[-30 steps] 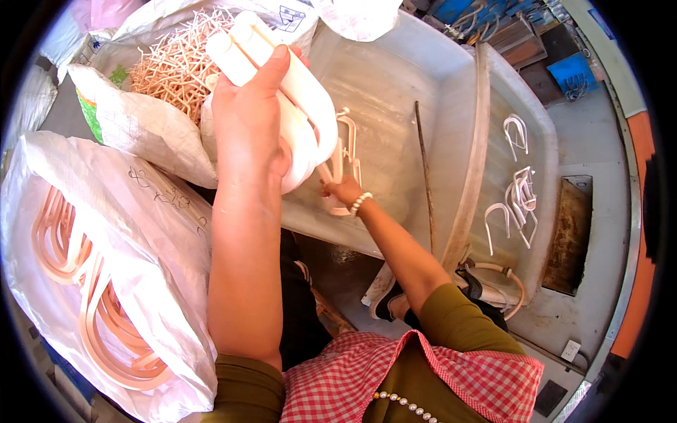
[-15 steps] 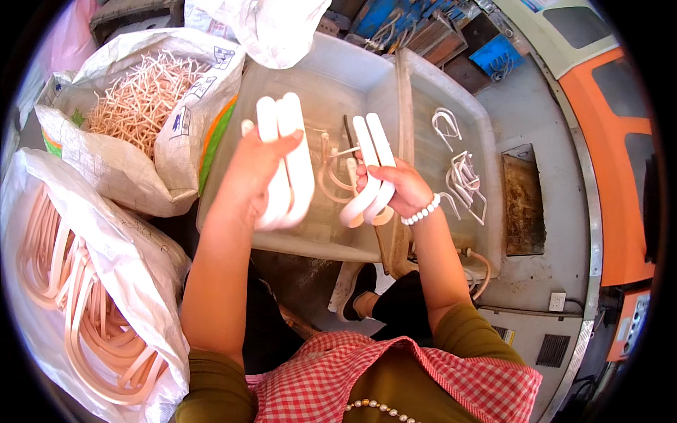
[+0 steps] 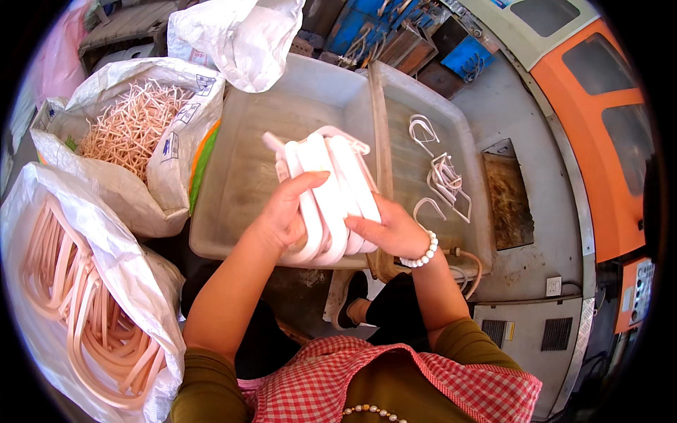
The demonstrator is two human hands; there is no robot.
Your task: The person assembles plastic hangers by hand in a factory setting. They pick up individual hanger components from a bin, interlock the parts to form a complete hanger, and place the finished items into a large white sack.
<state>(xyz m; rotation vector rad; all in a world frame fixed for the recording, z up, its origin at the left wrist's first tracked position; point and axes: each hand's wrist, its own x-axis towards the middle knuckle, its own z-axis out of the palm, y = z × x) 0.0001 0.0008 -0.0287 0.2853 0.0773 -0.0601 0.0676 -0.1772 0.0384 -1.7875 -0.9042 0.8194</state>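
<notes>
A stack of pale, thick, curved plastic pieces is pressed together between both hands, above the left basin. Their rounded bends face me, and the straight ends point away. My left hand grips the stack from the left, its thumb lying across the top. My right hand, with a white bead bracelet at the wrist, clasps the right side with its thumb on the front bends. Most fingers of both hands are hidden behind the pieces. The stack is overexposed, so single pieces are hard to separate.
Below is a pale plastic basin. The adjoining right basin holds several thin white bent pieces. On the left, one sack contains pinkish sprue scraps and another long curved strips. An orange and grey machine stands at right.
My hands, apart before with separate pieces in each, have come together, joining the pieces into one stack. The view has shifted slightly.
</notes>
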